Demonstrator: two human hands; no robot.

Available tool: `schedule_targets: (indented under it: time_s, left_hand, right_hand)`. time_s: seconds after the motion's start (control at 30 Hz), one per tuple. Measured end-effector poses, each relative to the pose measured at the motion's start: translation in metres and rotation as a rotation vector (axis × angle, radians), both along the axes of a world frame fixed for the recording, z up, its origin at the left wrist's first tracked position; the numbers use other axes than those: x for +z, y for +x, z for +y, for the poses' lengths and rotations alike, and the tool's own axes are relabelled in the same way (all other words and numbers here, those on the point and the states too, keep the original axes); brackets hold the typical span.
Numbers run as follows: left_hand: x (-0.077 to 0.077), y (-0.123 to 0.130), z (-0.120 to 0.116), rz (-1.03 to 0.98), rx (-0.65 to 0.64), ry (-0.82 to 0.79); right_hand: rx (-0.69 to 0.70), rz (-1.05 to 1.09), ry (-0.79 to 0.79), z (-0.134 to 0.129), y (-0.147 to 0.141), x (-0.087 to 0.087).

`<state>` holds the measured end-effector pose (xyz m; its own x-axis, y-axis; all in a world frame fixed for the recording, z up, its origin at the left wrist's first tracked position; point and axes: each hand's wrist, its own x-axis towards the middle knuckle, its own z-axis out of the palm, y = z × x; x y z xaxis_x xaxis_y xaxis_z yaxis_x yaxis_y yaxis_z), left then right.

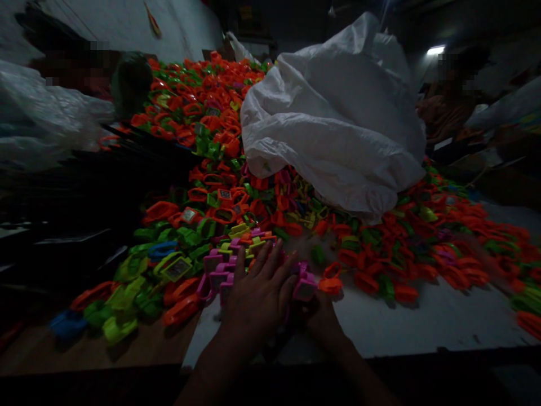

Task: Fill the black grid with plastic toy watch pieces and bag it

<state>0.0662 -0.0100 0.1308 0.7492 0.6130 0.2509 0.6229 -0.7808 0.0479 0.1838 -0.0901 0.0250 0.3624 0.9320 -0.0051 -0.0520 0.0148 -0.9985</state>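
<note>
My left hand (262,282) lies palm down with fingers stretched and a little spread over a cluster of pink toy watches (217,279), plastic loops with square faces. Yellow-green ones (256,245) lie just beyond its fingertips. My right hand (323,318) is low and in shadow, beside a pink toy watch (305,285) at the cluster's right end. Its fingers are mostly hidden, so I cannot make out whether it grips anything. An orange toy watch (331,279) sits right above that hand. Under both hands is a white board (380,327).
A big heap of orange and green toy watches (211,129) rises behind, with a white plastic sack (338,124) on it. A stack of dark flat pieces (105,180) stands left. Clear plastic bags (46,118) lie farther left. A person (448,101) is at the far right.
</note>
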Motion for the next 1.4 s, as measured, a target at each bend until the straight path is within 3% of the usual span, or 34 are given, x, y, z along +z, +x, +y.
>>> schedule_targets:
  time_s: [0.13, 0.3, 0.43, 0.8, 1.03, 1.23, 1.4]
  left_hand:
    - [-0.001, -0.001, -0.001, -0.016, -0.002, 0.014]
    - [-0.005, -0.001, -0.002, -0.051, 0.003, 0.027]
    - [-0.007, -0.002, -0.001, -0.082, 0.005, 0.048]
    - [-0.004, -0.003, 0.001, -0.095, -0.018, 0.016]
    - [-0.003, -0.005, -0.001, -0.106, -0.023, 0.055]
    - [-0.002, -0.001, -0.003, -0.087, -0.008, -0.007]
    - [-0.005, 0.002, -0.003, -0.128, 0.003, 0.016]
  right_hand:
    - [-0.023, -0.196, 0.065, 0.001, -0.006, -0.004]
    - [0.000, -0.186, -0.012, 0.002, -0.012, -0.002]
    - [-0.043, -0.169, 0.050, -0.003, -0.013, -0.006]
    - [0.114, -0.367, 0.049, 0.001, 0.004, 0.001]
    - [0.094, -0.557, 0.090, -0.001, 0.003, 0.005]
    - [0.226, -0.630, -0.046, 0.010, -0.001, 0.015]
    - [0.319, -0.682, -0.036, 0.005, 0.032, 0.035]
